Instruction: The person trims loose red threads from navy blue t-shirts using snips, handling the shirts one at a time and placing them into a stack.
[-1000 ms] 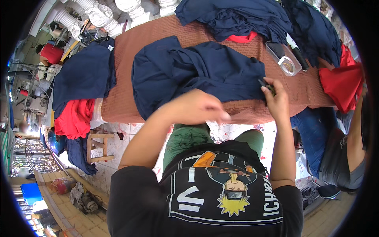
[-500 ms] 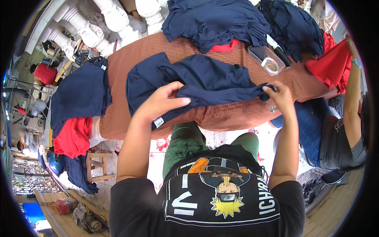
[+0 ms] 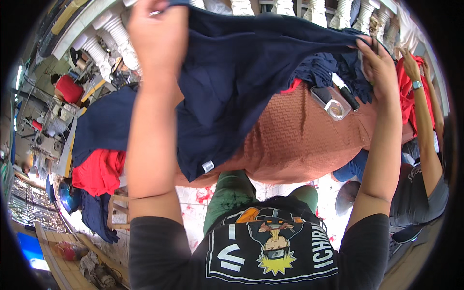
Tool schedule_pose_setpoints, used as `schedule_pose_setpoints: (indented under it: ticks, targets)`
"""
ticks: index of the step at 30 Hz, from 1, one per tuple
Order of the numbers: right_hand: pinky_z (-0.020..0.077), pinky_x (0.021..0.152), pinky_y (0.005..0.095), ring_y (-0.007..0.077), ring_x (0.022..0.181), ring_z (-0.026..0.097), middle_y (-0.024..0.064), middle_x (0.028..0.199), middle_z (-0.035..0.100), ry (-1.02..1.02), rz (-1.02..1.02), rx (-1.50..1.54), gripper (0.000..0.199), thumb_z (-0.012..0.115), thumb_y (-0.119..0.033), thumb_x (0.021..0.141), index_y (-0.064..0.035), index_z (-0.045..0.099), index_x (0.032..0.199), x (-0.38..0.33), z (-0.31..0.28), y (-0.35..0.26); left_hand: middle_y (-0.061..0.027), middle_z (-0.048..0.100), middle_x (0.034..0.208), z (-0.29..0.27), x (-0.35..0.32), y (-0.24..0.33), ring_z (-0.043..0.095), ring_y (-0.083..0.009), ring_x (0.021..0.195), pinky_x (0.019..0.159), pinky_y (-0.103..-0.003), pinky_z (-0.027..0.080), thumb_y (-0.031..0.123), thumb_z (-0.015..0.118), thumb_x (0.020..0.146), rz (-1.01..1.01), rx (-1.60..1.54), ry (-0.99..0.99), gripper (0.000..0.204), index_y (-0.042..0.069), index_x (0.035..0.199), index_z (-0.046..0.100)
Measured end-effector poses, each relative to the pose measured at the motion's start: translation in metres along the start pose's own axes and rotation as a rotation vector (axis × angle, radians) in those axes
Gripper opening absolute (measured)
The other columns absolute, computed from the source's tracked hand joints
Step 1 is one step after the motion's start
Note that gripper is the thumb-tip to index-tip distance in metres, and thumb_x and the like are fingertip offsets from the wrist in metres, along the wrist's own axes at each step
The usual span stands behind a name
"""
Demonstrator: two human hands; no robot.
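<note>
A dark navy garment point(image 3: 227, 87) hangs stretched between my raised hands, above a table covered with brown patterned cloth point(image 3: 304, 130). Its exact kind is hard to tell; a small white label shows at its lower left corner. My left hand point(image 3: 157, 48), smeared by motion, is closed on the garment's upper left edge near the top of the picture. At the upper right, my right hand point(image 3: 379, 70) pinches the other end of that edge between thumb and fingers. The lower part of the cloth droops onto the table's near side.
Behind the cloth lies a navy garment pile point(image 3: 316, 67), beside a clear plastic box point(image 3: 333, 104). Navy clothes point(image 3: 104, 121) and red clothes point(image 3: 99, 171) are stacked at left. At right, a co-worker's hands hold red cloth point(image 3: 408, 94). White columns point(image 3: 316, 12) line the back.
Both my hands have lifted and moved apart, the left up and leftward, the right up and rightward. The navy garment has risen off the table and spread open. The co-worker's red cloth has moved too.
</note>
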State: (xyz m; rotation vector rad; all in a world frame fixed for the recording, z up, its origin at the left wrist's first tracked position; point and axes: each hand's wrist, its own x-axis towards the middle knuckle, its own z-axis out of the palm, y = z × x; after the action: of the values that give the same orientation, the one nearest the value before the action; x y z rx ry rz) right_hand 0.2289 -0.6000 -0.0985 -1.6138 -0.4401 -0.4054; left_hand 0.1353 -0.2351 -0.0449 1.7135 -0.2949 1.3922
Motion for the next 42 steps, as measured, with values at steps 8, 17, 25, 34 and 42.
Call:
schedule_pose_setpoints:
  ticks: [8,17,25,34,42]
  targets:
    - [0.0420,0.096,0.0254,0.0137,0.113,0.056,0.0123,0.118,0.064,-0.060,0.233,-0.535,0.044,0.068,-0.014,0.088,0.0013,0.057,0.128,-0.061,-0.130,0.189,-0.0182,0.049,0.134,0.072,-0.311,0.070,0.041,-0.0359,0.132,0.108,-0.048,0.035,0.011,0.067,0.078,0.333,-0.384,-1.023,0.037,0.007,0.115,0.064]
    - [0.0524,0.081,0.0349,0.0247,0.096,0.067,0.0089,0.107,0.068,-0.467,-0.110,-0.446,0.022,0.072,-0.014,0.082,-0.0091,0.070,0.104,-0.136,0.087,0.121,-0.0076,0.067,0.103,-0.007,-0.299,-0.016,0.065,-0.0254,0.091,0.080,-0.034,0.052,0.010,0.061,0.090,-0.533,-0.282,-0.869,0.010,0.007,0.097,0.067]
    - [0.0543,0.079,0.0363,0.0315,0.090,0.068,0.0117,0.113,0.066,-0.490,-0.190,-0.407,0.035,0.072,-0.006,0.078,-0.0087,0.066,0.112,-0.158,0.192,0.166,-0.0062,0.059,0.121,-0.026,-0.255,-0.114,0.044,-0.0291,0.129,0.111,-0.055,0.020,-0.008,0.055,0.069,-0.145,0.636,-0.713,0.040,0.011,0.104,0.061]
    - [0.0403,0.062,0.0179,0.0004,0.069,0.049,-0.0083,0.076,0.059,-0.375,0.483,0.086,0.016,0.070,-0.018,0.090,-0.0027,0.069,0.093,-0.126,0.064,0.113,-0.0043,0.070,0.096,0.041,-0.228,-0.075,0.063,-0.0088,0.088,0.081,-0.024,0.047,0.009,0.070,0.087,-0.743,-0.259,-0.764,0.021,0.003,0.106,0.066]
    - [0.0377,0.060,0.0193,0.0004,0.067,0.045,-0.0088,0.072,0.057,-0.293,0.414,0.014,0.019,0.071,-0.021,0.089,-0.0017,0.069,0.086,-0.141,0.076,0.111,-0.0080,0.055,0.094,0.060,-0.249,-0.007,0.057,-0.0217,0.077,0.068,-0.035,0.048,0.017,0.082,0.066,-0.254,0.194,-0.464,0.049,0.006,0.106,0.054]
